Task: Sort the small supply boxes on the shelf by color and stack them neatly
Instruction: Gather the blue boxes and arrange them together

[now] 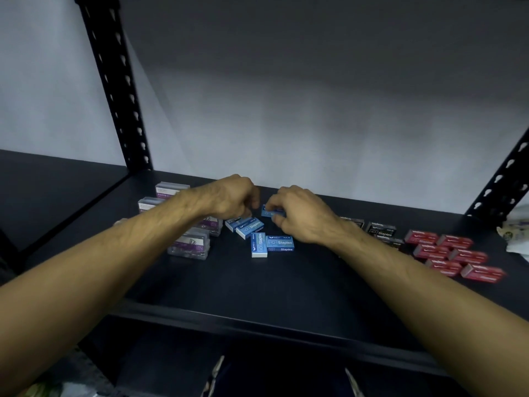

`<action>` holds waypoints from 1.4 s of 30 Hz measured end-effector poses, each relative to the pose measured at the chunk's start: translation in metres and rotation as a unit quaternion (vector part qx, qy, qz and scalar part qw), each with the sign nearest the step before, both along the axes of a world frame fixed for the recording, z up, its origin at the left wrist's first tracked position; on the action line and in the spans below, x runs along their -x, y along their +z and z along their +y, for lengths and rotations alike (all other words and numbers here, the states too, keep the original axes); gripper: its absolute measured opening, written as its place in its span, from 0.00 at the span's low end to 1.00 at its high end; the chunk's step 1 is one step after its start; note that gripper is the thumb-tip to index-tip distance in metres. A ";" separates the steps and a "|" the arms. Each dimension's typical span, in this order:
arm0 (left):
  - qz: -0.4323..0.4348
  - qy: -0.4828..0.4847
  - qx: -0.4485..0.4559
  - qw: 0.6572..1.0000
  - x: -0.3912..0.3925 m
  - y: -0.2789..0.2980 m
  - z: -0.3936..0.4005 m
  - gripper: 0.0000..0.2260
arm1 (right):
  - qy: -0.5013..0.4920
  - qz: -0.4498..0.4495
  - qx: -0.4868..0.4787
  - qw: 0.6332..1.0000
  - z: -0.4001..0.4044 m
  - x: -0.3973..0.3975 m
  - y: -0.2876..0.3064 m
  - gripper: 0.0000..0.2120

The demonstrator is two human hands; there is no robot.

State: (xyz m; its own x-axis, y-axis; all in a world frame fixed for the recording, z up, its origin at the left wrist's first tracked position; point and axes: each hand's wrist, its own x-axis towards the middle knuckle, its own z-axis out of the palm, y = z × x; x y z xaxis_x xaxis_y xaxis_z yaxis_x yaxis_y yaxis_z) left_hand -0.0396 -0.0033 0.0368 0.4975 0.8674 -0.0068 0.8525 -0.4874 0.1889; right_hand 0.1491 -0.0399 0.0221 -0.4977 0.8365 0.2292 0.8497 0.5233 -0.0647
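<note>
Several blue staple boxes (259, 239) lie loosely grouped at the middle of the dark shelf (257, 282). My right hand (297, 214) pinches one blue staple box (270, 212) at the back of the group. My left hand (233, 197) hovers curled over the left blue boxes (243, 224); what its fingertips hold is hidden. Clear boxes with purple labels (189, 245) stand to the left, partly behind my left forearm. Black staple boxes (382, 231) sit right of my right wrist. Red staple boxes (455, 255) lie in two rows at the far right.
A black perforated upright (114, 81) rises at the back left and another (503, 179) at the right. A grey wall backs the shelf. A crumpled white item (518, 227) lies at the right edge. The shelf's front lip (257, 325) runs below my forearms.
</note>
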 end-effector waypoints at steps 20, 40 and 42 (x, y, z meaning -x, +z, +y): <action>0.084 -0.017 -0.023 0.996 0.009 -0.012 0.003 0.06 | 0.048 -0.038 0.068 0.996 0.016 0.013 -0.033 0.20; 0.058 -0.007 0.058 0.997 -0.009 -0.010 -0.019 0.14 | -0.044 0.041 0.186 0.981 -0.010 -0.018 -0.010 0.24; 0.045 -0.006 0.064 0.997 -0.010 -0.010 -0.018 0.14 | -0.047 0.035 0.184 0.981 -0.012 -0.020 -0.010 0.23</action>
State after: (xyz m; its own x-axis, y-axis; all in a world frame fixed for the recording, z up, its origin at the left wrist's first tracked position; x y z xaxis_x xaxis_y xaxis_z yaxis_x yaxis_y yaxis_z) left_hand -0.0296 -0.0213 0.0266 0.5002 0.8508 -0.1612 0.8630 -0.4747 0.1730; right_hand 0.1689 -0.0520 0.0119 -0.4075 0.9108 -0.0665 0.8801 0.3723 -0.2947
